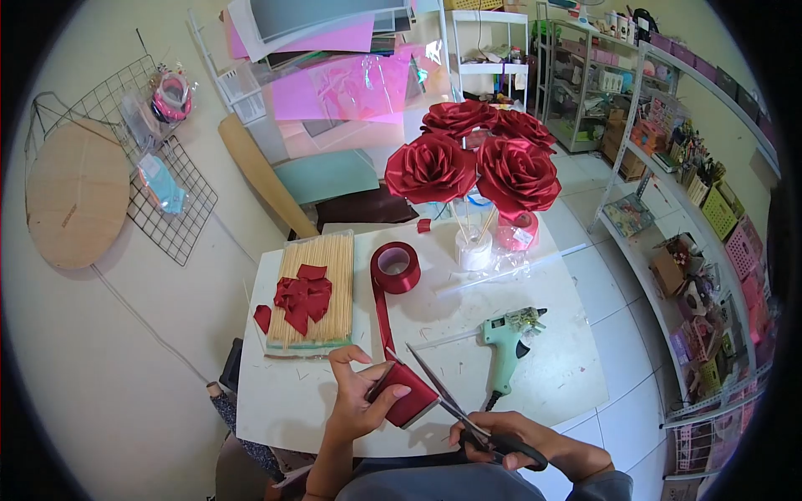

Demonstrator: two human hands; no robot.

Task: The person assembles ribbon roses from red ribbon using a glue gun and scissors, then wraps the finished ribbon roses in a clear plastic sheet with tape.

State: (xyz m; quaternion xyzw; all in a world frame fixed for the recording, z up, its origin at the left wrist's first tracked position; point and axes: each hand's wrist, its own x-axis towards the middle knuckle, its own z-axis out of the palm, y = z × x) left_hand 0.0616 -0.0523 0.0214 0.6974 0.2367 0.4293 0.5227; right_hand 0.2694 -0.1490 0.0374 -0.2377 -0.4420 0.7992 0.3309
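Observation:
My left hand (361, 398) grips a folded piece of dark red satin ribbon (411, 394), thumb on top, near the table's front edge. A strip of ribbon runs from there up to the ribbon roll (395, 267) lying on the table. In my right hand (510, 438) is a pair of scissors (451, 405) with black handles. Their blades are spread and point up and left, just beside the ribbon. To the right lies a mint-green glue gun (503, 351) with a clear glue stick in its back.
Cut red petals (305, 296) lie on a pack of wooden sticks (338, 275) at left. Several red ribbon roses (430, 167) stand in a white holder (474, 250) at the back right. Beyond the white table (551, 392), loaded shelves (668, 317) line the right wall.

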